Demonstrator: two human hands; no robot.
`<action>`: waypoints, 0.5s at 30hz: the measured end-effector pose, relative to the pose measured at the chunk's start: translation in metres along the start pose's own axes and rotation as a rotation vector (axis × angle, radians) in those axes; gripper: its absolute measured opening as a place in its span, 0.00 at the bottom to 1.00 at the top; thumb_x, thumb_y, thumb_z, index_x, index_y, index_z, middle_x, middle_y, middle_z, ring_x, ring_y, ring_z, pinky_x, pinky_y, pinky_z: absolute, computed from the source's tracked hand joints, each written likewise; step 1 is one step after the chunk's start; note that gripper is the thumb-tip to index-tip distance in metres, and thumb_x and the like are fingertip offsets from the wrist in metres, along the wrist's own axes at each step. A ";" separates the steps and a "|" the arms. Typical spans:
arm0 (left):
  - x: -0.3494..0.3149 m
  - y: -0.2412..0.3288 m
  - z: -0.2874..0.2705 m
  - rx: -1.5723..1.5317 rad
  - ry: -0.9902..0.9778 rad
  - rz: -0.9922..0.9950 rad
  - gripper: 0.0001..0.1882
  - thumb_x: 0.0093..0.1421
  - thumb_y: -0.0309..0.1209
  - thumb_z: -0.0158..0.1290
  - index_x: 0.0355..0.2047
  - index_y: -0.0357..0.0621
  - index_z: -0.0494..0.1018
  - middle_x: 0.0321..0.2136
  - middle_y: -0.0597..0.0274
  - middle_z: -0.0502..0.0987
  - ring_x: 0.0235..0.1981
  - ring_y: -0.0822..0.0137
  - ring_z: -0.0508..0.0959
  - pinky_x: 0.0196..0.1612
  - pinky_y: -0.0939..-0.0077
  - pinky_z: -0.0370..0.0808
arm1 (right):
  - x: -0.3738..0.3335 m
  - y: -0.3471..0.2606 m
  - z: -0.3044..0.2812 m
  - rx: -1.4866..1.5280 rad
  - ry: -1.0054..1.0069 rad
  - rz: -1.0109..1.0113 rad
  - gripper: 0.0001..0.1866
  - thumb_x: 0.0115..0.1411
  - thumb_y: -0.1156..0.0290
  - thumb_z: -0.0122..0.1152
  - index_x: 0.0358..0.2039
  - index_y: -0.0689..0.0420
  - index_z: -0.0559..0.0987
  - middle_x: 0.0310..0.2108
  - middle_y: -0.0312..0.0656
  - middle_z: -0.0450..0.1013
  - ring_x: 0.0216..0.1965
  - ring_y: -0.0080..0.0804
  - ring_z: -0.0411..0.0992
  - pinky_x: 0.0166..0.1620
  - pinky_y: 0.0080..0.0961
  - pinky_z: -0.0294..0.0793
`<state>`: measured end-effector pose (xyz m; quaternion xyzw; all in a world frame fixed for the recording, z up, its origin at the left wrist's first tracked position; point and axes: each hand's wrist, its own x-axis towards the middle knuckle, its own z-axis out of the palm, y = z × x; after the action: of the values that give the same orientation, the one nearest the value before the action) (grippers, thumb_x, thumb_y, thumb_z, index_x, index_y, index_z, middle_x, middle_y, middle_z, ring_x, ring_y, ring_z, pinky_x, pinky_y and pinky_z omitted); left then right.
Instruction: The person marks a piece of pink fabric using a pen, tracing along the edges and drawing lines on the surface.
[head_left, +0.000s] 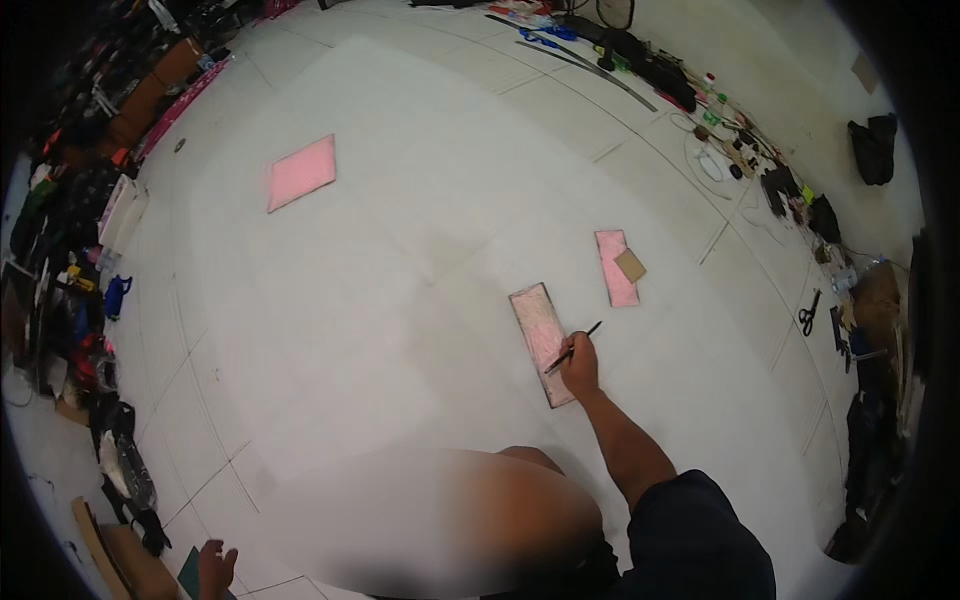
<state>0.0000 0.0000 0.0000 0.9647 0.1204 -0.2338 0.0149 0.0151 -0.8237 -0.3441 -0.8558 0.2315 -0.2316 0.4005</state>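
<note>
My right hand (pixel 580 365) is closed around a slim black pen-like stick (pixel 592 331), too small to tell whether pen or brush. Its lower end meets a long pink panel (pixel 537 322) with dark edges, lying on the white sheet. Beyond that panel to the right is a narrower pink strip (pixel 612 250), with a small brown square (pixel 630 265) partly over it. Farther off at the left lies a pink rectangular piece (pixel 303 172). At the lower left, my left hand (pixel 215 568) has its fingers apart and holds nothing, close to a green flat item (pixel 190 572).
The white sheet (pixel 330 330) covers the tiled floor. Black scissors (pixel 809 313) lie at the right. Bottles (pixel 714 105), cords and mixed items line the right wall; clutter and a blue bottle (pixel 117 297) edge the left. Cardboard (pixel 135 555) stands lower left. A blurred oval hides the lower middle.
</note>
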 end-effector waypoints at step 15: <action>0.067 0.025 0.200 -0.192 -0.344 0.197 0.43 0.61 0.54 0.65 0.64 0.31 0.67 0.55 0.37 0.77 0.54 0.46 0.80 0.57 0.58 0.77 | 0.028 -0.162 0.009 0.065 -0.592 -0.220 0.10 0.68 0.75 0.61 0.41 0.59 0.67 0.31 0.44 0.72 0.31 0.33 0.72 0.37 0.32 0.74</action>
<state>-0.0255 -0.0260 -0.2090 0.9118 0.0428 -0.3800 0.1497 0.0760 -0.7423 -0.2152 -0.8926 0.0036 -0.0217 0.4503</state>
